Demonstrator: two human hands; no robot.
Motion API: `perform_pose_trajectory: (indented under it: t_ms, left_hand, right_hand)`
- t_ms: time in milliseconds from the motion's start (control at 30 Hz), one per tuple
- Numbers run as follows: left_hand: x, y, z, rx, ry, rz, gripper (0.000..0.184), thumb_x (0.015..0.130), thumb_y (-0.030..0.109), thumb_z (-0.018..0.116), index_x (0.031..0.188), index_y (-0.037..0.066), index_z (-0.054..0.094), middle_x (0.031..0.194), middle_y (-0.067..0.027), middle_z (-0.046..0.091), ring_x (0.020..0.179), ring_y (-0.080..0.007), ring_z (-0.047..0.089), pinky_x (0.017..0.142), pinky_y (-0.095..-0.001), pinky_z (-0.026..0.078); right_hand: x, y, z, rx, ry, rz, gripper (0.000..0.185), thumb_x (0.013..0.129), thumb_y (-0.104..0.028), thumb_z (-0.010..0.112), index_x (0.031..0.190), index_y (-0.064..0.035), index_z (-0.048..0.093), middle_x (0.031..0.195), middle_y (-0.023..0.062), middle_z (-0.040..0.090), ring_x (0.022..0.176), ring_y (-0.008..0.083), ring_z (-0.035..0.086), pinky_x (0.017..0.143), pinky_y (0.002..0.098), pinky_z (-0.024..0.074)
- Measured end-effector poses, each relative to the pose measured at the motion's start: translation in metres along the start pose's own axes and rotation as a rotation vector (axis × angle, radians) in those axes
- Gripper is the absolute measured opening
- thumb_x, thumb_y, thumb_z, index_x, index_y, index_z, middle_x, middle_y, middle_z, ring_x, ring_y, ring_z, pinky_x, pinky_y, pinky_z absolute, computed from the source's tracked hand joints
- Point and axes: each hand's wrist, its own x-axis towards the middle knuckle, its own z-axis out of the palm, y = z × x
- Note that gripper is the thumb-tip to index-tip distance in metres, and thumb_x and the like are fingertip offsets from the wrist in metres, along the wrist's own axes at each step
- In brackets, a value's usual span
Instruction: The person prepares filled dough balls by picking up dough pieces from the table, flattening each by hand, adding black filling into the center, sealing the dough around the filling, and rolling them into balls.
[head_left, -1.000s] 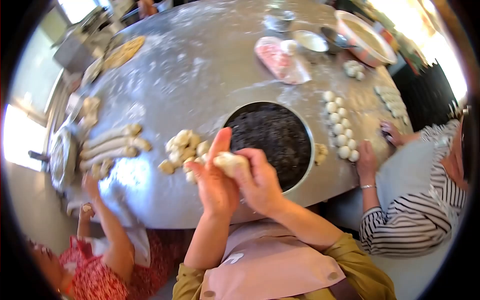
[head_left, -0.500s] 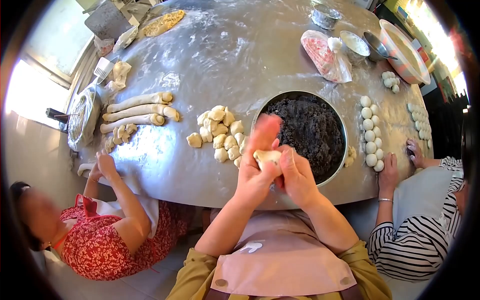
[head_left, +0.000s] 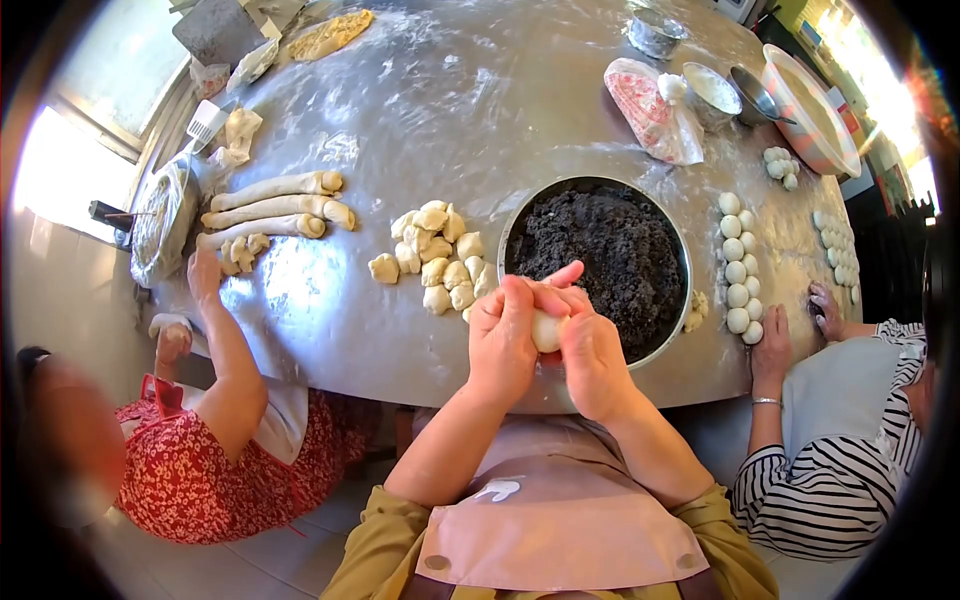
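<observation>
A pale ball of dough (head_left: 547, 331) is held between my two hands, just in front of a round pan of dark crumbly filling (head_left: 610, 250). My left hand (head_left: 503, 340) wraps round its left side, and my right hand (head_left: 594, 360) presses on its right side with the thumb. The fingers overlap above the ball and cover its top. Left of my hands lies a pile of torn dough pieces (head_left: 434, 246). Two rows of smooth white balls (head_left: 736, 271) stand to the right of the pan.
Dough ropes (head_left: 270, 207) lie at the left, near a co-worker in red (head_left: 210, 470). Another co-worker in stripes (head_left: 830, 480) is at the right. Toward the back right are a pink-and-white bag (head_left: 645, 105), metal bowls (head_left: 655, 35) and a large basin (head_left: 808, 105).
The view has swung left, then steadied. My hands have closed round the dough, which now looks rounder. The left co-worker's hands have moved apart, one up to the dough ropes.
</observation>
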Motion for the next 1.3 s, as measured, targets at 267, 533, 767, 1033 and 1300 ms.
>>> perform_pose_trajectory:
  t_ms: [267, 533, 767, 1033, 1300]
  left_hand:
    - [-0.003, 0.013, 0.013, -0.011, 0.048, -0.045, 0.072, 0.090, 0.058, 0.049, 0.134, 0.002, 0.048, 0.130, -0.0141, 0.055, 0.124, -0.0275, 0.051, 0.105, -0.0439, 0.037]
    - [0.007, 0.002, 0.028, 0.082, 0.269, 0.057, 0.059, 0.100, 0.051, 0.034, 0.093, 0.000, 0.063, 0.111, -0.0177, 0.064, 0.124, -0.0333, 0.049, 0.104, -0.0457, 0.037]
    - [0.011, -0.009, 0.023, 0.467, 0.063, 0.126, 0.043, 0.102, 0.036, 0.040, 0.100, -0.001, 0.062, 0.123, -0.0180, 0.059, 0.111, -0.0232, 0.057, 0.095, -0.0351, 0.044]
    - [0.029, -0.006, 0.020, 0.206, 0.017, 0.033, 0.060, 0.098, 0.049, 0.043, 0.136, 0.004, 0.037, 0.135, -0.0140, 0.047, 0.122, -0.0264, 0.049, 0.099, -0.0392, 0.041]
    - [0.023, 0.045, -0.052, 0.367, 0.410, 0.013, 0.029, 0.100, 0.019, 0.046, 0.123, 0.002, 0.050, 0.125, -0.0131, 0.055, 0.113, -0.0225, 0.056, 0.093, -0.0346, 0.046]
  right_hand:
    - [-0.002, -0.001, 0.003, 0.306, 0.000, 0.204, 0.052, 0.103, -0.045, 0.029, 0.114, 0.0001, 0.053, 0.095, 0.0054, 0.061, 0.076, 0.0080, 0.056, 0.063, 0.0222, 0.0459]
    - [0.002, 0.000, -0.001, 0.114, 0.024, 0.110, 0.040, 0.099, -0.037, 0.044, 0.118, -0.0032, 0.051, 0.099, 0.0094, 0.061, 0.089, 0.0203, 0.060, 0.078, 0.0312, 0.0489]
    - [0.009, 0.013, -0.010, 0.120, 0.046, -0.027, 0.037, 0.103, -0.037, 0.036, 0.116, -0.0059, 0.051, 0.100, 0.0047, 0.061, 0.088, 0.0166, 0.061, 0.074, 0.0282, 0.0498]
    - [0.030, 0.027, -0.094, 0.554, 0.290, 0.369, 0.031, 0.102, -0.033, 0.038, 0.110, -0.0062, 0.050, 0.082, 0.0078, 0.059, 0.058, 0.0140, 0.054, 0.052, 0.0269, 0.0456]
    - [0.085, 0.116, -0.341, -0.871, 0.748, 0.463, 0.046, 0.094, -0.044, 0.048, 0.113, -0.0048, 0.059, 0.108, 0.0182, 0.066, 0.096, 0.0322, 0.063, 0.083, 0.0379, 0.0474]
